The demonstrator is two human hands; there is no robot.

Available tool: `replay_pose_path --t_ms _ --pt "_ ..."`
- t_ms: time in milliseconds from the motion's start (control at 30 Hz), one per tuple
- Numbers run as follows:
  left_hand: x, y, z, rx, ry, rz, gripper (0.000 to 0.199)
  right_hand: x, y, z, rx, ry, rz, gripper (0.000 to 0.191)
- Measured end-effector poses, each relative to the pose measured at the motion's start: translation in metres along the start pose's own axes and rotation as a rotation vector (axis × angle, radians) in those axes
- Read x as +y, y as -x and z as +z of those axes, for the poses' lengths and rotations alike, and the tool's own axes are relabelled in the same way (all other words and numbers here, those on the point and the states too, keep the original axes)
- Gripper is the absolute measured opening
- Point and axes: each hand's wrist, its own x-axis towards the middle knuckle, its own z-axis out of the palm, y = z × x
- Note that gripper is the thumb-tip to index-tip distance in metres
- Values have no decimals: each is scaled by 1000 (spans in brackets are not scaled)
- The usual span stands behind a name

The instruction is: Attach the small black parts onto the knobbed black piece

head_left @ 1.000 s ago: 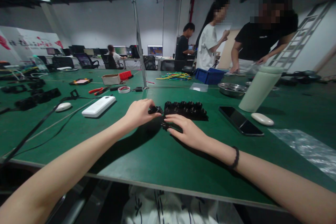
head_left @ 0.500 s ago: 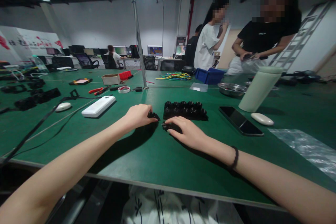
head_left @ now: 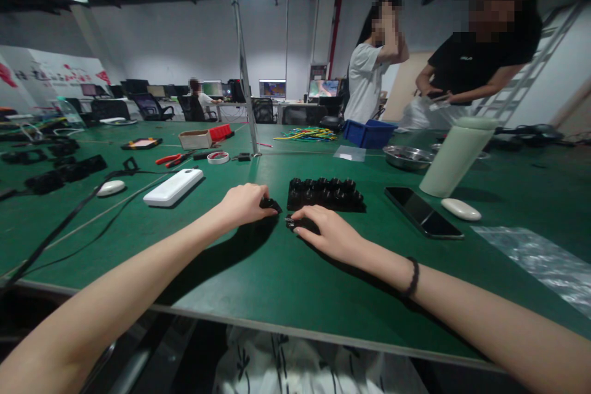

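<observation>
- The left hand (head_left: 247, 203) is clamped on a small black part (head_left: 270, 204), pinched between thumb and fingers just above the desk (head_left: 249, 289).
- The right hand (head_left: 330, 231) is closed on another black piece (head_left: 290, 222), low over the desk; its fingers hide most of that piece.
- The two hands are near each other, and the held parts are apart, with a narrow gap between them.
- Just beyond the right hand lies a black block (head_left: 325, 196) with two rows of round knobs, flat on the desk.
- A dark bracelet (head_left: 414, 277) circles the right wrist.
- To the right are a phone (head_left: 423, 212), a pale green bottle (head_left: 457, 157), a metal bowl (head_left: 406, 159) and a sheet of clear plastic (head_left: 538, 258).
- To the left lie a white power bank (head_left: 173, 188), a roll of tape (head_left: 218, 158) and red-handled pliers (head_left: 170, 160).
- Farther back are a blue bin (head_left: 368, 134) and coloured wires (head_left: 308, 134).
- Beyond the desk stand a person in white (head_left: 364, 80) and a person in black (head_left: 480, 68).
</observation>
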Motion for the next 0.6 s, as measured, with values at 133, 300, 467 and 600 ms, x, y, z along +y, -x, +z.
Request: replay_pose_path --t_ms 133,300,467,600 --pt "0 1 1 -2 4 15 45 0 0 0 7 22 -17 14" --pt "0 2 -1 -15 11 19 51 0 0 -1 5 48 -31 13" --pt "-1 1 -1 -32 23 32 54 0 0 -1 11 72 -44 11" --pt "-3 1 -2 -49 51 43 53 1 0 0 14 87 -66 10"
